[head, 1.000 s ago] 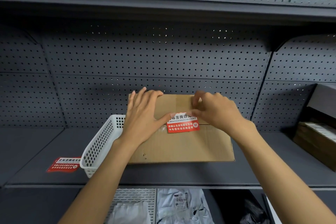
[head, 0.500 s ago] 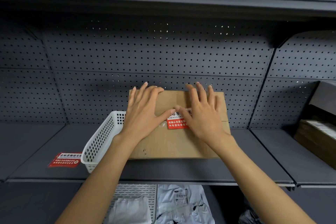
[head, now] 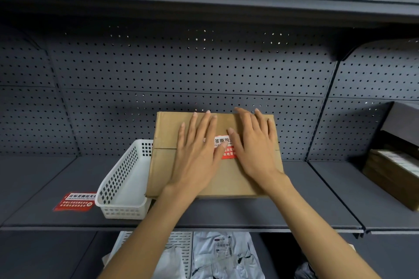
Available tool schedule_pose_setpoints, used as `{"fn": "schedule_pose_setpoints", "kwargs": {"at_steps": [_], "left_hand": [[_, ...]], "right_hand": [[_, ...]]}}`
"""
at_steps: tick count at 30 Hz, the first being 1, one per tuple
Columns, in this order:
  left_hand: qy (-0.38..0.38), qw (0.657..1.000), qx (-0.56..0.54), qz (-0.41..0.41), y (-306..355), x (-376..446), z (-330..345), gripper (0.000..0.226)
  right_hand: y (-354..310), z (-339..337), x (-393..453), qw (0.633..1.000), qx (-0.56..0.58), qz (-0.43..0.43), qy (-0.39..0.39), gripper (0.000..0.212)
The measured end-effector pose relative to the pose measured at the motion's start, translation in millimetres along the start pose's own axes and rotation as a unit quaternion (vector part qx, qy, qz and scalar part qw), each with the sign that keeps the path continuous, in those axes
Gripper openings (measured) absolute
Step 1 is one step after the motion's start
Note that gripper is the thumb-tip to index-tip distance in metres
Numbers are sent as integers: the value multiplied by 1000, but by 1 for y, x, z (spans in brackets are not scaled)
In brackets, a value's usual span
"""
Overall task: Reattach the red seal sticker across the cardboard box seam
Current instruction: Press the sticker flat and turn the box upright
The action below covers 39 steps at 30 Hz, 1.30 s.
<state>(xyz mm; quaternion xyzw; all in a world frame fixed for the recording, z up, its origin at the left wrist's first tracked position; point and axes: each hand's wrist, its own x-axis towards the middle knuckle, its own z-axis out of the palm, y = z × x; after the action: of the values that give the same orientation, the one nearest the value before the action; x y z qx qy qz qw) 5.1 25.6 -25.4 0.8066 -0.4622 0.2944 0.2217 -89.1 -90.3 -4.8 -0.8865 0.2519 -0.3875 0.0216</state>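
Cardboard box (head: 163,165) at frame centre on a grey shelf (head: 306,199), red seal sticker (head: 223,145) across its seam – left hand (head: 196,154) and right hand (head: 256,147) pressed flat, fingers spread, gripping nothing, white basket (head: 122,186) touching the box's left side, a second red sticker (head: 74,201) lower left.

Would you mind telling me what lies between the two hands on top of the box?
In the head view, the red seal sticker shows between the left hand and right hand, lying across the cardboard box seam.
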Motion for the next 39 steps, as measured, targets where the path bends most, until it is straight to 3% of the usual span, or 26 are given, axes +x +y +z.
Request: {"fn": "schedule_pose_setpoints", "kwargs": {"at_steps": [10, 18, 25, 33, 39], "left_hand": [[-14, 1000, 27, -3, -25, -10, -9, 56], [-15, 999, 32, -22, -18, -9, -4, 75], [-20, 999, 37, -14, -20, -10, -6, 75], [-29, 999, 41, 1, -26, -11, -5, 75], [-31, 999, 20, 18, -33, -14, -7, 67]], "right_hand": [[15, 0, 3, 999, 7, -30, -21, 45], [2, -1, -15, 996, 3, -33, -80, 74], [10, -6, -12, 998, 33, -33, -39, 55], [20, -3, -16, 997, 5, -55, -57, 63], [34, -6, -18, 997, 14, -46, -61, 56]]}}
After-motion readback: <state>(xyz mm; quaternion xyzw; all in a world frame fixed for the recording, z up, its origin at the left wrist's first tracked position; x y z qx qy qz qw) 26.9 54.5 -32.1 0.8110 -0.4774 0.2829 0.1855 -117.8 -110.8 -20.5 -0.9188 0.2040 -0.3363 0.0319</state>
